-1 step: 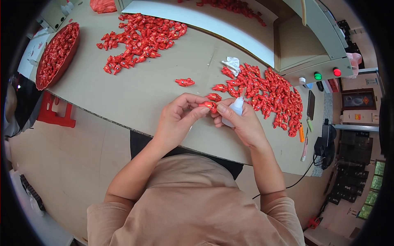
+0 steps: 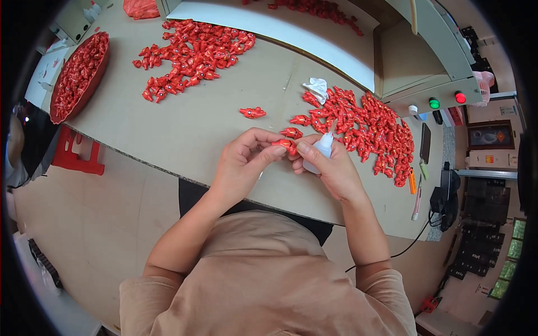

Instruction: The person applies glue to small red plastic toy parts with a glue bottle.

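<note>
Between both hands, just above the near part of the table, is a small glossy red figurine (image 2: 285,145). My left hand (image 2: 242,159) pinches its left end between thumb and fingers. The thumb and fingertips of my right hand (image 2: 330,168) meet its right end. That same hand also clasps a small white squeeze bottle (image 2: 322,149) with a thin nozzle pointing up and away. Just beyond my fingertips lies another red figurine (image 2: 291,133), and a further loose figurine (image 2: 253,112) rests farther off to the left. Fingers hide part of the held piece.
A large pile of red figurines (image 2: 193,53) spreads at the far left, another pile (image 2: 370,131) at the right with a crumpled white tissue (image 2: 316,89). A red basin (image 2: 103,56) of figurines stands at the left edge. Behind is an open-fronted machine (image 2: 417,92) with lit buttons.
The figurine between my fingers looks slightly turned, its dark marking less visible. My hands and the bottle have hardly moved.
</note>
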A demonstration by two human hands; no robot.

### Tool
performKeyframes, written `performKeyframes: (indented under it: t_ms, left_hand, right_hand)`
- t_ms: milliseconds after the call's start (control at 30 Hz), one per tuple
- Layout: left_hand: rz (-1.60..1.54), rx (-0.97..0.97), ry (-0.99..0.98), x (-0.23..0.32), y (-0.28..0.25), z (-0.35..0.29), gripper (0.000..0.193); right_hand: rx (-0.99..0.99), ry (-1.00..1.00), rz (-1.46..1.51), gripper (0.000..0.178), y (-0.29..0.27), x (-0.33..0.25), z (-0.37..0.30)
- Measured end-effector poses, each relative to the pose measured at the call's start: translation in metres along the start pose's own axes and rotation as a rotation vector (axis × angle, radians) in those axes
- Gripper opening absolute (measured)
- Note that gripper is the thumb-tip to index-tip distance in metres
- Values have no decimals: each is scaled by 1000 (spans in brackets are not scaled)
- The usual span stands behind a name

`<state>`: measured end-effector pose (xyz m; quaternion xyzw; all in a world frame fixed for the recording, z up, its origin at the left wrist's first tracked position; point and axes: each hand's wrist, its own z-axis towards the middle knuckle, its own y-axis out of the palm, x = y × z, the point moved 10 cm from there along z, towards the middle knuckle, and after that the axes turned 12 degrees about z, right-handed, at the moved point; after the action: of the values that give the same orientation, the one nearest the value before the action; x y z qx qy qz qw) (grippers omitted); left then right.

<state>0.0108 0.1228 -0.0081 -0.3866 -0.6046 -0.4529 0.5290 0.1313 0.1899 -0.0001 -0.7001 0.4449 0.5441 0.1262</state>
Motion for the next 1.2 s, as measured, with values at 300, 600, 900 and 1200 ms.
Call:
performKeyframes:
  t_ms: [300, 600, 900, 1200]
  left_hand:
    - [134, 30, -42, -2, -3, -3, 26]
    - [293, 54, 12, 2, 0, -7, 20]
    - [1078, 110, 475, 52, 12, -8, 18]
    - [1223, 135, 427, 61, -36, 28, 27]
  right_hand:
    - [38, -101, -21, 25, -4, -9, -5]
    - [36, -125, -9, 26, -4, -10, -8]
    - [124, -179, -35, 27, -37, -10, -12]
    - [27, -244, -97, 24, -24, -34, -8]
